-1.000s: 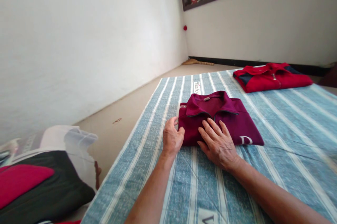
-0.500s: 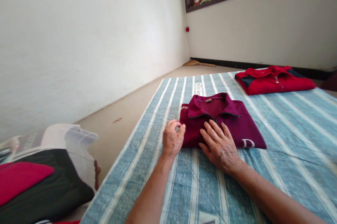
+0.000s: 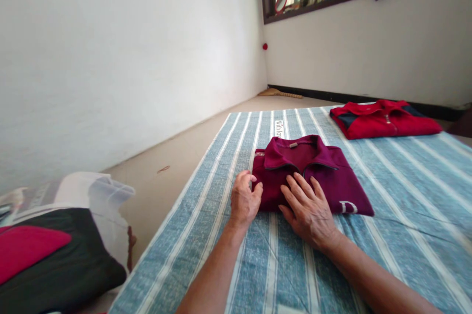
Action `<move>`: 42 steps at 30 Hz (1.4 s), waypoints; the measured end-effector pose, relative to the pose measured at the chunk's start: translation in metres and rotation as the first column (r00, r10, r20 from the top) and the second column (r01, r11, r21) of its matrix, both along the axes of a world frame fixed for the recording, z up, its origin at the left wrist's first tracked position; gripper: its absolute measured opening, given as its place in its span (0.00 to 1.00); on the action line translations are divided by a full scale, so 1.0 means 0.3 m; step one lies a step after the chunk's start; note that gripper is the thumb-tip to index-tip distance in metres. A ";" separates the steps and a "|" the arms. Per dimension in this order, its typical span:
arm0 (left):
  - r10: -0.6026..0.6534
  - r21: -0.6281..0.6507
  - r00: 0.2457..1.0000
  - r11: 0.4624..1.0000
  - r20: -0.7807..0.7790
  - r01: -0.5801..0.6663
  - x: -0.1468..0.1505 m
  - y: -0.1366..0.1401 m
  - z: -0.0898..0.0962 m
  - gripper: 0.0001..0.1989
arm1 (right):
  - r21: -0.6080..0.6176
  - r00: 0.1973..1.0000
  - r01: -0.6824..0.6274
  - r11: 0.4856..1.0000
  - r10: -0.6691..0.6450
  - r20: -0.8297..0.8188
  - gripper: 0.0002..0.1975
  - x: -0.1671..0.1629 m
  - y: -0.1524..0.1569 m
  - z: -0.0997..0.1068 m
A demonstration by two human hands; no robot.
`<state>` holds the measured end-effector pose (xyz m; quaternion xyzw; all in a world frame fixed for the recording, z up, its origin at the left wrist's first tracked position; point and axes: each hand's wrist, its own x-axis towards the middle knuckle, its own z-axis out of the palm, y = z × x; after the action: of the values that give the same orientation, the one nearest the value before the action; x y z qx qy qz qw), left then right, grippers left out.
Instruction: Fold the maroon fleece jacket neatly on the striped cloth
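Note:
A folded maroon zip-neck jacket [image 3: 346, 176] lies on the blue-and-white striped bed cover [image 3: 206, 215], its collar spread at the far side and a white letter near its right front corner. My right hand [image 3: 309, 208] rests flat on the jacket's front, fingers extended just below the zip. At the jacket's left edge is my left hand [image 3: 246, 198], its thumb and fingers curved and parted, with nothing visible between them. Whether its fingertips touch the cloth I cannot tell.
A folded red jacket with dark shoulders [image 3: 391, 120] lies at the far right of the bed. Dark and pink clothing [image 3: 55, 250] and a whitish plastic bag [image 3: 106, 196] are at the lower left. A broom [image 3: 280, 93] lies on the floor by the wall.
My left hand's thumb and fingers have parted from a near-closed curl at the jacket's left edge. My right hand stays on the jacket. The view has tilted slightly upward.

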<state>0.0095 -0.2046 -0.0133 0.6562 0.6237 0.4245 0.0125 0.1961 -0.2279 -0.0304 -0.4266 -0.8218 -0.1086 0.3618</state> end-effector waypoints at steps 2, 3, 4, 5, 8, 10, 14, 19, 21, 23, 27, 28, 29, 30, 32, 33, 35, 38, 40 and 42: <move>-0.012 -0.004 1.000 1.000 0.001 0.012 -0.003 0.002 -0.001 0.02 | 0.000 1.000 0.002 1.000 -0.002 0.002 0.17 0.000 0.000 0.002; -0.017 -0.007 1.000 1.000 0.004 0.017 -0.004 0.004 -0.002 0.02 | 0.001 1.000 0.004 1.000 -0.004 0.003 0.17 -0.001 0.001 0.003; -0.021 -0.009 1.000 1.000 0.007 0.021 -0.006 0.007 -0.002 0.01 | 0.002 1.000 0.006 1.000 -0.006 0.004 0.17 -0.001 0.001 0.004; -0.023 -0.012 1.000 1.000 0.010 0.024 -0.009 0.010 -0.003 0.01 | 0.004 1.000 0.008 1.000 -0.008 0.005 0.17 -0.001 0.002 0.005; -0.029 -0.026 0.999 0.999 0.021 0.029 -0.017 0.020 -0.005 0.03 | -0.004 1.000 0.010 1.000 -0.010 0.019 0.18 -0.003 0.006 0.007; -0.032 -0.037 0.999 0.999 0.027 0.033 -0.022 0.026 -0.007 0.04 | -0.015 1.000 0.012 1.000 -0.011 0.028 0.18 -0.003 0.009 0.008; -0.031 -0.039 0.999 0.999 0.030 0.032 -0.025 0.032 -0.005 0.05 | -0.012 1.000 0.008 1.000 -0.008 0.026 0.18 -0.004 0.014 0.013; -0.039 -0.071 0.999 0.997 0.031 0.042 -0.021 0.030 0.008 0.07 | -0.004 1.000 0.003 1.000 -0.003 0.015 0.18 -0.009 0.018 0.012; -0.034 -0.075 0.999 0.996 0.031 0.037 -0.021 0.031 0.011 0.07 | -0.002 1.000 0.002 1.000 -0.002 0.015 0.18 -0.009 0.019 0.010; -0.028 -0.070 0.999 0.997 0.029 0.030 -0.022 0.031 0.012 0.07 | -0.005 1.000 0.000 1.000 0.000 0.021 0.18 -0.007 0.019 0.010; -0.029 -0.063 0.999 0.998 0.031 0.031 -0.027 0.033 0.006 0.08 | -0.009 1.000 0.000 1.000 0.000 0.029 0.19 -0.005 0.019 0.013; -0.030 -0.064 0.999 0.997 0.036 0.033 -0.028 0.034 0.005 0.08 | -0.010 1.000 0.001 1.000 -0.001 0.032 0.19 -0.005 0.019 0.014; -0.030 -0.065 0.999 0.997 0.041 0.033 -0.029 0.035 0.003 0.09 | -0.013 0.999 0.004 1.000 -0.003 0.033 0.19 -0.006 0.020 0.015; -0.028 -0.067 0.999 0.997 0.044 0.031 -0.030 0.036 0.003 0.09 | -0.018 0.999 0.006 1.000 -0.005 0.036 0.19 -0.007 0.020 0.015; -0.029 -0.077 0.999 0.997 0.042 0.032 -0.032 0.037 0.004 0.10 | -0.024 0.999 0.009 1.000 -0.008 0.039 0.19 -0.009 0.021 0.015; -0.029 -0.084 0.999 0.996 0.039 0.033 -0.032 0.037 0.005 0.10 | -0.025 0.999 0.009 1.000 -0.008 0.038 0.19 -0.009 0.022 0.015; -0.031 -0.096 0.999 0.995 0.038 0.034 -0.033 0.036 0.009 0.10 | -0.023 0.999 0.009 1.000 -0.008 0.034 0.19 -0.010 0.023 0.015; -0.024 -0.102 0.999 0.994 0.040 0.028 -0.034 0.034 0.015 0.10 | -0.012 1.000 0.005 1.000 -0.005 0.026 0.19 -0.009 0.023 0.017; -0.019 -0.103 0.999 0.994 0.041 0.024 -0.032 0.032 0.019 0.09 | -0.010 1.000 0.005 1.000 -0.004 0.025 0.19 -0.007 0.022 0.019; -0.015 -0.105 0.999 0.994 0.042 0.019 -0.031 0.030 0.023 0.09 | -0.013 1.000 0.005 1.000 -0.005 0.029 0.19 -0.006 0.021 0.021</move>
<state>0.0003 -0.1957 -0.0065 0.6511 0.6391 0.4045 0.0636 0.1943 -0.2215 -0.0242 -0.4295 -0.8264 -0.1103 0.3470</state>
